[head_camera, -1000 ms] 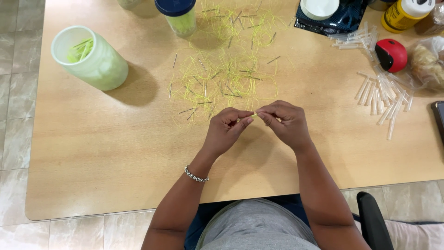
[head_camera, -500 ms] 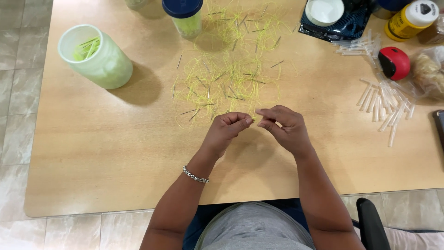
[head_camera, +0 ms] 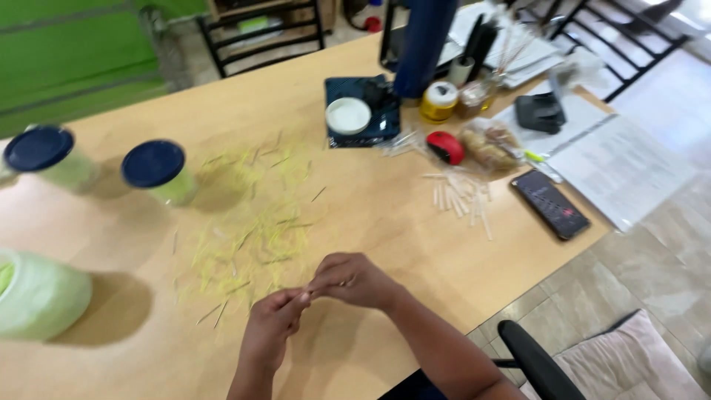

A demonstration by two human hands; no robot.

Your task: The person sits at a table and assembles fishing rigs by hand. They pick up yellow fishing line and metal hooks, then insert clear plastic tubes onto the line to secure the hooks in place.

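My left hand (head_camera: 272, 324) and my right hand (head_camera: 351, 280) meet fingertip to fingertip over the wooden table (head_camera: 370, 215), close to its near edge. They pinch something thin between them; motion blur hides what it is, though earlier frames show a thin pale stick. Just beyond my hands lies a scatter of yellow-green strips (head_camera: 248, 230). An open pale green jar (head_camera: 37, 295) stands at the left edge.
Two blue-lidded jars (head_camera: 157, 172) (head_camera: 44, 155) stand at the back left. White sticks (head_camera: 463, 196), a red object (head_camera: 444, 147), a clear bag, a yellow container (head_camera: 440, 101), a phone (head_camera: 552, 204) and papers (head_camera: 618, 167) lie to the right. Chairs stand beyond the table.
The camera has swung up and to the right, bringing the far side of the table and the room into view. My hands stay joined at the fingertips.
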